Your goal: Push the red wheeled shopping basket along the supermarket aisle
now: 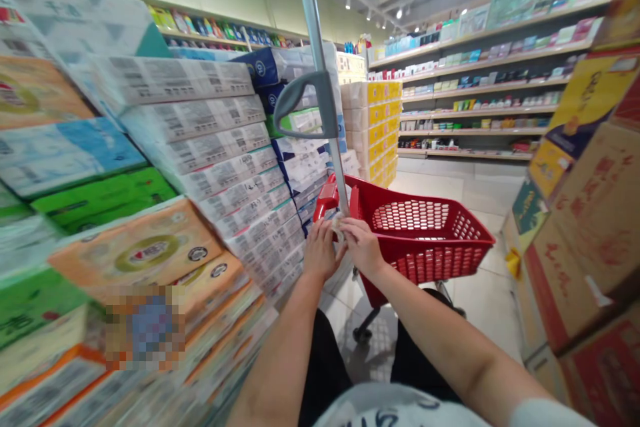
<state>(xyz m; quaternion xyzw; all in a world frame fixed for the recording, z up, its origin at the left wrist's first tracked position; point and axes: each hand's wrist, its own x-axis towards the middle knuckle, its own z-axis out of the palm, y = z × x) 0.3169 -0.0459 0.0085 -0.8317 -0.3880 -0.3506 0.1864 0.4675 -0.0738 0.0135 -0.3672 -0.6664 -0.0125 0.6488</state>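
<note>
The left hand point(321, 252) and right hand point(364, 248) met at the centre of the frame, fingers bent and nearly closed on a small crumpled wad point(339, 227) pinched between them. Its material could not be determined. Directly above it stood a metal pole point(314, 33), long axis near upright, top leaning toward the upper left, with a grey handle point(331, 107) midway. Neither hand was clearly nearer the pole; contact between wad and pole could not be confirmed. The red basket cart point(400, 259) bounded the right hand's side; paper packs point(225, 113) were stacked on the left. Open floor point(493, 280) lay between cart and cartons point(585, 227) at right.
</note>
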